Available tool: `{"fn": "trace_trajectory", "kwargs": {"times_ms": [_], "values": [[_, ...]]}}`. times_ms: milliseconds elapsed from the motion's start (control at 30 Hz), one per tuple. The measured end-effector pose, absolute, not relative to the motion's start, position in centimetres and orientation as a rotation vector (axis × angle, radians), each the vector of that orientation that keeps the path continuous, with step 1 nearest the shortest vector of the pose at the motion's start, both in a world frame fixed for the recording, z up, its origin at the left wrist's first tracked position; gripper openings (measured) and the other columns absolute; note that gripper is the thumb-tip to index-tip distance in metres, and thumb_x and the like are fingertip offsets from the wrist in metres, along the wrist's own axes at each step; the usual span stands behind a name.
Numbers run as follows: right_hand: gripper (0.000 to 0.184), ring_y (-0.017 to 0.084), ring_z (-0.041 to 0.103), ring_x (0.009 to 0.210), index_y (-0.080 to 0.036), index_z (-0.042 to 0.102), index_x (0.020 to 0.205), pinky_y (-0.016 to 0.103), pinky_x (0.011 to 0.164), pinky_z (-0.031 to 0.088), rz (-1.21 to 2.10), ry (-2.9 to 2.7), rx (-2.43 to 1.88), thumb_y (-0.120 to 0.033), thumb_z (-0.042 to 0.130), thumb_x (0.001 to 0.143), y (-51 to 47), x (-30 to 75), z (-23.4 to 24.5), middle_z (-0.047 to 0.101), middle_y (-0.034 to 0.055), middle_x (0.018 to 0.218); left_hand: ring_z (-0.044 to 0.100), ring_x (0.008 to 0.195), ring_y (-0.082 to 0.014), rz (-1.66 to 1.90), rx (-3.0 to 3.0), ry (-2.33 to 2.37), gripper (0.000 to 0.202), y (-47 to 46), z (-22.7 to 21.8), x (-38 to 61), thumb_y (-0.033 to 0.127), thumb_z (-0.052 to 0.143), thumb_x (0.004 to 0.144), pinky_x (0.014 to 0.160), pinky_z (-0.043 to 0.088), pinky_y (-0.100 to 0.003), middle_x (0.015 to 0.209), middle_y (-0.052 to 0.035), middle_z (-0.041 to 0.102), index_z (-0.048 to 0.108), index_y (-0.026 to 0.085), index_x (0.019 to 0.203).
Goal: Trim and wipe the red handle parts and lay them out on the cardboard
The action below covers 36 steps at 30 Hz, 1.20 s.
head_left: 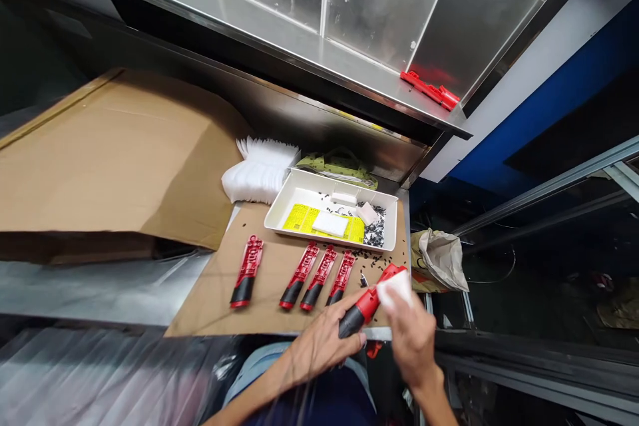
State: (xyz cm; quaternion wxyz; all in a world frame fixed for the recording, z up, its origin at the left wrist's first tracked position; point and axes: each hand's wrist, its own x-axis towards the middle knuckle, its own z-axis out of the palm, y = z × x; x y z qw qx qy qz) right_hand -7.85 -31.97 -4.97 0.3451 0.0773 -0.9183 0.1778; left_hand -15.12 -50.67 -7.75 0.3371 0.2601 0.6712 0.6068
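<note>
My left hand point(327, 339) is closed around the black end of a red-and-black plastic tool housing point(368, 305), which is tilted up to the right. A small white pad point(394, 287) is in my right hand point(414, 336), pressed on the housing's red upper part. Past my left hand, three similar housing halves point(318, 278) lie side by side on the brown cardboard sheet point(214, 303), their red inner ribs facing up. Another housing half point(246, 273) lies apart from them to the left.
Behind them stands a white tray point(279, 223) with yellow labels, white blocks and many small black pieces, some spilled beside it. A stack of white sheets point(259, 170) and a large cardboard box point(110, 166) are left. A red part point(430, 91) lies on the metal ledge.
</note>
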Motion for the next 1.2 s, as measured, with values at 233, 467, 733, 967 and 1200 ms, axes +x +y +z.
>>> {"fn": "trace_trajectory", "kwargs": {"times_ms": [233, 467, 733, 967, 1200], "values": [[0.026, 0.018, 0.071, 0.069, -0.014, 0.070, 0.111, 0.025, 0.057, 0.057, 0.488, -2.357, 0.191, -0.017, 0.047, 0.100, -32.5, -7.9, -5.7, 0.073, 0.0119, 0.086, 0.059, 0.117, -0.0307, 1.627, 0.597, 1.704, 0.073, -50.2, -7.2, -15.1, 0.039, 0.068, 0.077, 0.100, 0.050, -0.041, 0.121, -0.0103, 0.069, 0.051, 0.020, 0.146], [0.025, 0.018, 0.070, 0.072, -0.018, 0.071, 0.110, 0.027, 0.061, 0.057, 0.498, -2.312, 0.148, -0.015, 0.049, 0.098, -32.7, -8.1, -6.7, 0.073, 0.0113, 0.089, 0.051, 0.052, -0.0129, 1.613, 0.370, 1.450, 0.083, -50.2, -6.4, -14.9, 0.037, 0.070, 0.076, 0.050, 0.043, -0.023, 0.069, 0.0028, 0.061, 0.040, 0.021, 0.152], [0.025, 0.018, 0.072, 0.074, -0.017, 0.070, 0.113, 0.026, 0.059, 0.057, 0.491, -2.253, 0.110, -0.018, 0.049, 0.100, -33.0, -7.6, -7.8, 0.074, 0.0125, 0.093, 0.032, 0.039, 0.0016, 1.740, 0.014, 0.755, 0.089, -49.6, -5.0, -15.0, 0.052, 0.087, 0.065, 0.038, 0.014, -0.015, 0.069, 0.0041, 0.059, 0.052, 0.018, 0.139], [0.029, 0.022, 0.074, 0.087, -0.020, 0.069, 0.121, 0.029, 0.069, 0.061, 0.532, -2.221, 0.030, -0.018, 0.051, 0.098, -32.6, -7.4, -8.4, 0.075, 0.0138, 0.101, 0.036, 0.037, 0.0019, 1.798, -0.104, 0.622, 0.066, -49.3, -6.1, -15.3, 0.059, 0.084, 0.068, 0.035, 0.015, -0.011, 0.068, 0.0014, 0.065, 0.062, 0.017, 0.115], [0.032, 0.018, 0.071, 0.073, -0.021, 0.070, 0.122, 0.026, 0.059, 0.058, 0.567, -2.279, 0.071, -0.022, 0.047, 0.100, -32.1, -8.2, -7.8, 0.074, 0.0124, 0.097, 0.037, 0.030, -0.0018, 1.649, -0.115, 0.541, 0.054, -49.5, -6.6, -16.0, 0.067, 0.064, 0.083, 0.029, 0.012, -0.016, 0.059, 0.0006, 0.063, 0.061, 0.014, 0.094]]}}
